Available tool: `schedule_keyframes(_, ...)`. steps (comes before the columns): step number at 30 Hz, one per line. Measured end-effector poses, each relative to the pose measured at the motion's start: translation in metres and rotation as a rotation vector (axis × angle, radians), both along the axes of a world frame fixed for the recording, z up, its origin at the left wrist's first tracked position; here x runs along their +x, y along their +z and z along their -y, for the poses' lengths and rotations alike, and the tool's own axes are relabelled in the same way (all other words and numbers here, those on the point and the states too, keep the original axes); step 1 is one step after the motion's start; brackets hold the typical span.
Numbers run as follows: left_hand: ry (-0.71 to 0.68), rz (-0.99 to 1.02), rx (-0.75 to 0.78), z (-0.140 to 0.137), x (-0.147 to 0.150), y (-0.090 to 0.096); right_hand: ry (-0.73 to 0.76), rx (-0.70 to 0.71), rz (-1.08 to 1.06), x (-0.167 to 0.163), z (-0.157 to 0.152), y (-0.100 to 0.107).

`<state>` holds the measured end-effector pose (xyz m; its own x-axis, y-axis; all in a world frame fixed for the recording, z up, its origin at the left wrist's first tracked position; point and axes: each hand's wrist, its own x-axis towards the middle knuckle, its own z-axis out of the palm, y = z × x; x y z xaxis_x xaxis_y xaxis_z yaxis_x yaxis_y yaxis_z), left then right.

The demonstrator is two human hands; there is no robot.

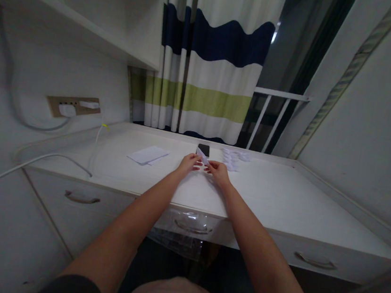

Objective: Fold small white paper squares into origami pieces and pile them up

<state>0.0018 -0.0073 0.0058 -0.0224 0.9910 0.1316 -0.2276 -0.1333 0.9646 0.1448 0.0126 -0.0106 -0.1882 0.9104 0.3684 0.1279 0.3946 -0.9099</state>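
One left hand [189, 163] and one right hand [218, 172] grasp one small white paper slip [203, 156] from either side, at the near edge of a black phone [205, 149]. Good handling here would seem to call for a light fingertip pinch, the left hand steadying while the right lines up the edges. Counted left to right: two plugs [67, 110] in one socket panel [55, 106], well left of the phone; one paper pile [149, 154], nearer the phone on that side, its sheets impossible to number; one phone; and several small white pieces [229, 159] just to its right, too blurred to count.
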Motion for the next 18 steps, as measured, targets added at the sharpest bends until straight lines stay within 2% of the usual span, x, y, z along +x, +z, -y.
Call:
schedule_keyframes(5,-0.027,0.059,-0.012,-0.0002,-0.0021,0.0003,-0.036,0.101,0.092,0.0006,-0.0022,-0.0022)
schedule_keyframes(11,-0.069,0.048,0.026,-0.0008,-0.0013,-0.0009,-0.065,0.134,0.149,0.0012,-0.0016,-0.0023)
schedule_keyframes(15,-0.077,0.041,0.038,-0.0012,-0.0008,-0.0031,-0.077,0.208,0.218,0.0014,0.0028,0.0004)
schedule_keyframes(18,-0.122,-0.001,0.053,-0.0007,-0.0002,-0.0053,-0.053,0.249,0.192,0.0011,0.0060,0.0025)
